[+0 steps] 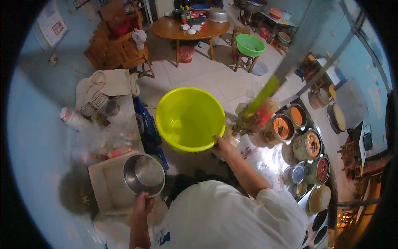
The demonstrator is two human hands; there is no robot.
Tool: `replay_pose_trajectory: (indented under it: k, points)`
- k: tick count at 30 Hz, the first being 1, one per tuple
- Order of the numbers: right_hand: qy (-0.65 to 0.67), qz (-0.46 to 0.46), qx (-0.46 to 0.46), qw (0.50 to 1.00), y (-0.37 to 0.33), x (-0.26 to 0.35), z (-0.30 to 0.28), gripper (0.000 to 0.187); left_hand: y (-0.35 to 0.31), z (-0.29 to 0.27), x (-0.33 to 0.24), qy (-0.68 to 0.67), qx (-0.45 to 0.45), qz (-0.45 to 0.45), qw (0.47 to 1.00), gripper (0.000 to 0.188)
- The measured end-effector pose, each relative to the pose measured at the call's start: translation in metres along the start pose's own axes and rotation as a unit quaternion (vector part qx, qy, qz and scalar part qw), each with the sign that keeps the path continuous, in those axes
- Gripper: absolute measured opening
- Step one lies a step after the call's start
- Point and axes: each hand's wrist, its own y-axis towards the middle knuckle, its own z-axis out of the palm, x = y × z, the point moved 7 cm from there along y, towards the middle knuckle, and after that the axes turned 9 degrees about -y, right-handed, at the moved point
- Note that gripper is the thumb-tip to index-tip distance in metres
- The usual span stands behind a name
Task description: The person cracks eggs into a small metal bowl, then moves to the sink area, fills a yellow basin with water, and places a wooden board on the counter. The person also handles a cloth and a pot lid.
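Observation:
My right hand [222, 145] grips the near right rim of a large yellow-green plastic basin [190, 118]. The basin is tilted toward me, and nothing shows inside it. At the lower left my left hand [144, 203] is closed on the near rim of a round metal pot [144, 175]. Light reflects off the pot's inner bottom. The pot overlaps the right side of a white rectangular tub [101, 189]. The ends of my left fingers are hidden by the pot's wall.
On the right, a metal counter [267, 162] bears several pots of red and orange food [283, 127]. Left stands a cluttered table with a white cloth [112, 81] and stacked cups [74, 117]. Ahead are a round wooden table [166, 29] and a green basin [250, 45] on a stool.

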Motion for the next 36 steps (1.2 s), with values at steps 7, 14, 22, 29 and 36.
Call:
replay_pose_trajectory:
  k: [7,14,22,29,36]
  points:
    - [-0.166,-0.13,-0.07,0.975,0.144,0.057,0.008,0.033,0.146,0.146,-0.121,0.085,0.213,-0.065,0.971,0.022]
    - [0.212,-0.004,-0.242,0.947,0.25,0.1,-0.005,0.031,0.311,0.271,-0.23,0.136,0.171,-0.042,0.975,0.017]
    - [0.303,-0.051,-0.377,0.874,0.317,0.173,-0.076,0.033,0.436,0.483,-0.318,0.345,0.348,0.145,0.86,0.017]
    - [0.392,-0.085,-0.433,0.807,0.405,0.235,-0.189,0.036,0.54,0.672,-0.291,0.378,0.315,-0.011,0.871,0.013]
    - [0.423,-0.062,-0.504,0.751,0.445,0.299,-0.321,0.036,0.542,0.933,-0.226,0.347,0.338,-0.11,0.868,0.017]
